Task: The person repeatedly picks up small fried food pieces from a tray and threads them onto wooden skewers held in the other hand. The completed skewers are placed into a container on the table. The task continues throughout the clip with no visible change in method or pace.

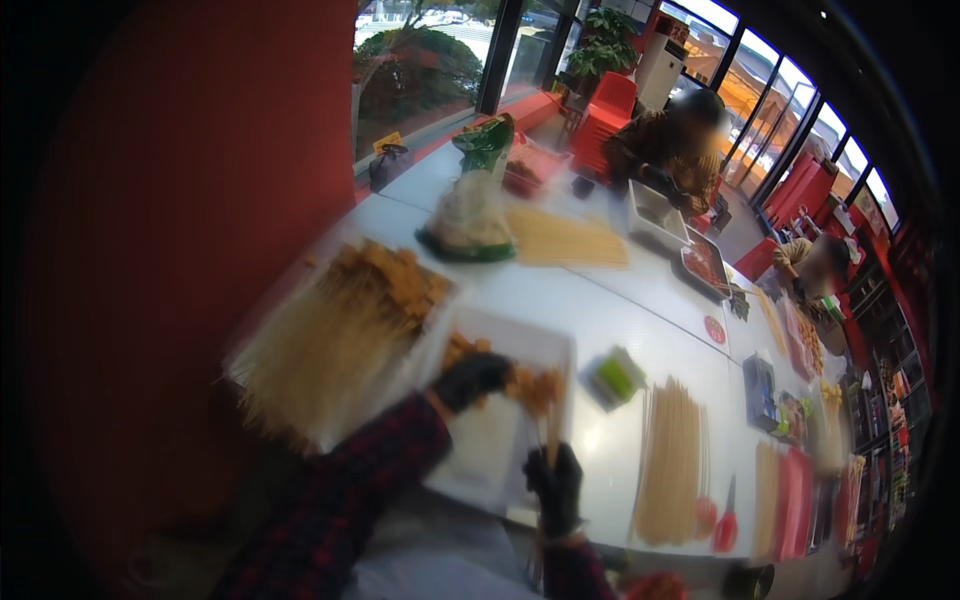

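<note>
Blur softens the middle of the picture. My right hand (555, 484), in a black glove, is closed around the lower part of several thin wooden skewers (553, 435); brown food chunks (540, 388) are on their upper ends. Reaching over the white rectangular tray (564, 352), my left hand (472, 379), also black-gloved, is beside these chunks; whether its fingers pinch one cannot be told. More brown chunks (459, 349) lie in the tray behind my left hand. To the left, a large pile of loaded skewers (330, 360) has its brown pieces (390, 277) towards the back.
A green-and-white box (619, 377) and a bundle of bare skewers (670, 465) lie right of the tray, near red-handled scissors (726, 529). Farther back are a large plastic bag (472, 217) and more skewers (566, 238). One person (667, 150) sits across; another (814, 266) sits farther right.
</note>
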Demonstrator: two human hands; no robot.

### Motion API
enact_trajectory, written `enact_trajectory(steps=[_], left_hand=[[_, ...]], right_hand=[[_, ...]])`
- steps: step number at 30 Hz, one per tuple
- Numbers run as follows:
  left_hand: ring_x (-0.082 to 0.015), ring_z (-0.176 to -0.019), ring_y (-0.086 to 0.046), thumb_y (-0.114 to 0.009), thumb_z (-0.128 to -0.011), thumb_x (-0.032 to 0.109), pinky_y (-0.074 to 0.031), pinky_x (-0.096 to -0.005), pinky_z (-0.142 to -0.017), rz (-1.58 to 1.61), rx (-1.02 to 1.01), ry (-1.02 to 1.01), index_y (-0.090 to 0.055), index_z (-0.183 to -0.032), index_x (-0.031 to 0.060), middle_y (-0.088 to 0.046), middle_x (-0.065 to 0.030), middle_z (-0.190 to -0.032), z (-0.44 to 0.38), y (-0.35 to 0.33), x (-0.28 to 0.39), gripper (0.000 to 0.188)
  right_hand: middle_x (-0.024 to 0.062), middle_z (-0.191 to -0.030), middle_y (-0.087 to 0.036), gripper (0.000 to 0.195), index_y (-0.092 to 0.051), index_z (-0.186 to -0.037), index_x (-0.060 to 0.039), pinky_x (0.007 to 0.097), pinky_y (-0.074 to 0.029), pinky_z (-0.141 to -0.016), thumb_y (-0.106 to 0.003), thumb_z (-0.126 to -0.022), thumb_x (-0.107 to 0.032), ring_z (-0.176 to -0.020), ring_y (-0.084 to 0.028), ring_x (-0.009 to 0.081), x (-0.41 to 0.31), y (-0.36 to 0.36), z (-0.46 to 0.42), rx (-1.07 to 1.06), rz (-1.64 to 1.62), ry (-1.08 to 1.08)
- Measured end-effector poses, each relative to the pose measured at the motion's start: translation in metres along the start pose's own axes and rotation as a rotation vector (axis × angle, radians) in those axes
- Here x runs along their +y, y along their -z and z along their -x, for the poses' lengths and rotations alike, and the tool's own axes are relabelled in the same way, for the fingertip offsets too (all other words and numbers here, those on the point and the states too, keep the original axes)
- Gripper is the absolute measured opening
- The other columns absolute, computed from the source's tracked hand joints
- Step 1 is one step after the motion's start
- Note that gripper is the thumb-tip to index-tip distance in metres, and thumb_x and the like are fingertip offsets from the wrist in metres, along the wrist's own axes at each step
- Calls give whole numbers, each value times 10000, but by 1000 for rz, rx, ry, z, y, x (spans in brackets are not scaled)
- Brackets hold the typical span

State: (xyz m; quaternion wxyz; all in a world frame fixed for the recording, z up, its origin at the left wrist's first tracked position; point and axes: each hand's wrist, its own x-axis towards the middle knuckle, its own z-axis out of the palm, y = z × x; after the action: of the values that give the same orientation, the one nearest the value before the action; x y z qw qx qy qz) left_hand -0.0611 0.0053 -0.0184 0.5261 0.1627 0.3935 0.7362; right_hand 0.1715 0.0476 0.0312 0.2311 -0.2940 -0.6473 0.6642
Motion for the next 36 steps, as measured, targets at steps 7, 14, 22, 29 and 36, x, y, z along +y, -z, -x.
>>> enact_trajectory(steps=[7, 14, 22, 29, 36], left_hand=[[-162, -997, -572, -564, -868, 116, -477, -273, -848, 248, -63, -47, -591, -1064, 37, -598, -61, -1043, -1, 12, -9, 213], [-180, -1035, -551, -542, -876, 89, -454, -291, -917, 167, -143, -150, -525, -1121, 1, -568, -85, -1094, -12, 28, -24, 260], [-210, -969, -588, -542, -863, 85, -494, -309, -852, 21, 55, -58, -503, -1144, 7, -578, -101, -1031, 12, -17, 10, 294], [-179, -865, -607, -550, -848, 104, -514, -312, -784, -76, 5, -152, -497, -1158, 15, -581, -77, -927, 6, -10, 4, 328], [-157, -782, -612, -572, -829, 70, -530, -290, -699, -84, -44, -137, -493, -1164, 9, -585, -74, -824, 12, -25, 10, 349]], right_hand=[[41, -632, -557, 99, -510, -839, -47, 202, -388, -424, -566, -871, -122, -479, -480, 71, -1, -2, -1, -29, 29, 14], [38, -627, -544, 69, -507, -797, -40, 205, -351, -410, -559, -840, -28, -455, -455, 67, -5, -9, 0, 21, 9, -4], [34, -617, -546, 80, -504, -791, -45, 205, -341, -398, -565, -843, -39, -438, -443, 61, -4, -8, -1, 42, 0, -5], [29, -603, -541, 86, -500, -787, -48, 204, -331, -388, -562, -845, -42, -429, -439, 57, -3, -10, 0, 44, 25, 1], [30, -603, -541, 93, -494, -787, -50, 207, -333, -386, -564, -848, -48, -424, -439, 58, -2, -7, 1, 67, 22, 9]])
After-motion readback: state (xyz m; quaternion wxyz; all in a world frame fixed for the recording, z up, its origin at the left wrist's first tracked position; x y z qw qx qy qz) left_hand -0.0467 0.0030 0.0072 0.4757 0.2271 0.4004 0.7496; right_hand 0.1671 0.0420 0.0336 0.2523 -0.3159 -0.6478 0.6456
